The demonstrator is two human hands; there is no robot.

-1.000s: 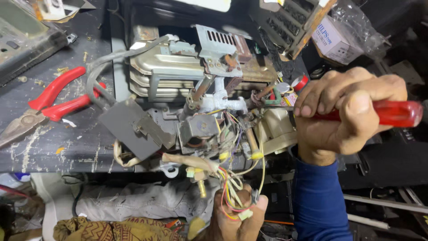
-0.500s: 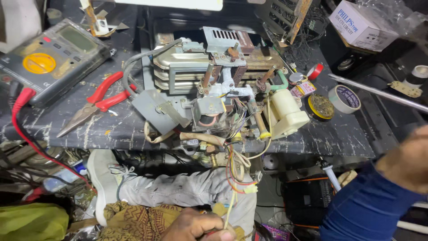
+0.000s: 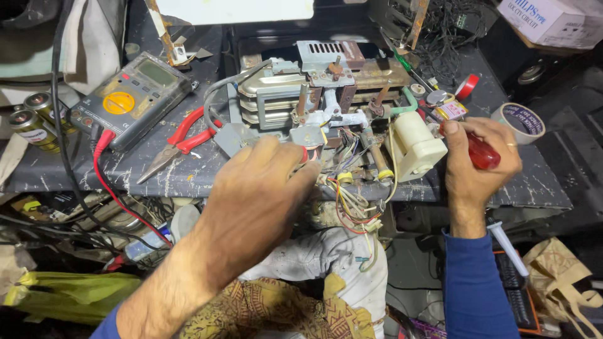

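Right hand (image 3: 475,164) fist-clamped on red-handled screwdriver (image 3: 482,152), long axis pointing 10 o'clock. Left hand (image 3: 254,198) fingers loosely curled, touching metal assembly (image 3: 314,100).

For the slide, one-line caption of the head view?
Left hand on the grey metal wired assembly; right hand grips a red-handled screwdriver.

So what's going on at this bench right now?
A person is working on an opened electrical assembly with loose coloured wires on a dark workbench. The left hand rests on its front; the right hand grips a red-handled screwdriver beside a cream part. Red pliers and a multimeter lie to the left.
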